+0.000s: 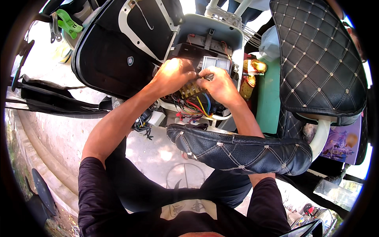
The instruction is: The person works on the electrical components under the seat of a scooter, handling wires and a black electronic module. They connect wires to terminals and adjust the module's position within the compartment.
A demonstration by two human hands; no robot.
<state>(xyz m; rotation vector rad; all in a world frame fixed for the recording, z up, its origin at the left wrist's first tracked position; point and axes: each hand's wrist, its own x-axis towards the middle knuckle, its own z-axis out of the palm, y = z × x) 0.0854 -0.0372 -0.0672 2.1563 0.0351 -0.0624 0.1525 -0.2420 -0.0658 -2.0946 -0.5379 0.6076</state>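
My left hand [175, 75] and my right hand [218, 83] meet over an open grey compartment [235, 36]. Thumbs and forefingers are pinched together, almost touching. A small dark thing seems to lie between the fingertips, too small to make out. Just below my hands is a yellowish terminal block [190, 90] with metal contacts. Red, yellow and blue wires [202, 104] run down from it to a tangle of thinner wires [182, 106]. A silver finned metal block [216, 62] sits behind my right hand. My hands hide part of the compartment.
A black seat lid [104, 51] stands raised at the left. A quilted black seat [319, 59] is at the right, and a padded armrest [237, 152] crosses over my right forearm. Beside the compartment are yellow-and-red shoes [248, 85] and a green panel [268, 100].
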